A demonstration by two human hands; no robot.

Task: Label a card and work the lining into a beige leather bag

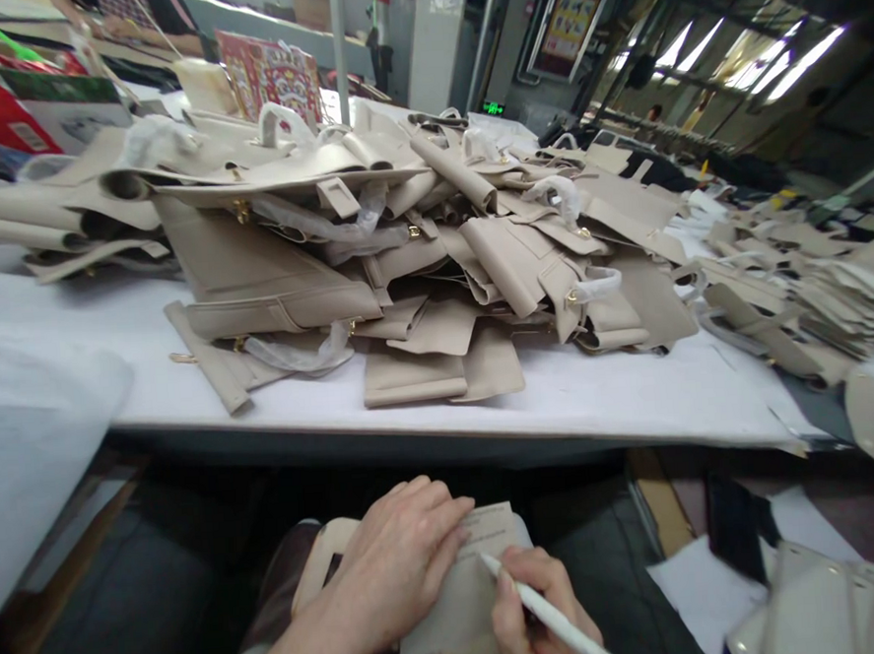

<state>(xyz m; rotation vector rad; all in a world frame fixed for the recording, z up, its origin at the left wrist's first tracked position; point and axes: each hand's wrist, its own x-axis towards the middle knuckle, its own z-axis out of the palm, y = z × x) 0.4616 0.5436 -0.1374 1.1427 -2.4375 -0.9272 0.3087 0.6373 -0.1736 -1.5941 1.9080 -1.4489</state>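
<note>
On my lap lies a small greyish-beige sheet [454,612] with rows of small dark marks near its top; whether it is paper or leather I cannot tell. My left hand [411,556] rests palm down across its left side, fingers extended over it. Under that hand, a beige piece with a dark slot [325,556] shows. A white pen [547,611] is gripped in my right hand [532,597], tilted, its tip at the sheet just below the marks.
A white-covered table [280,416] stands ahead, heaped with beige bag parts [432,248] with wrapped handles and gold hardware. More beige parts [797,285] lie to the right. At lower right are a dark object [734,526] and pale panels [831,599]. A person's arm [130,30] shows far left.
</note>
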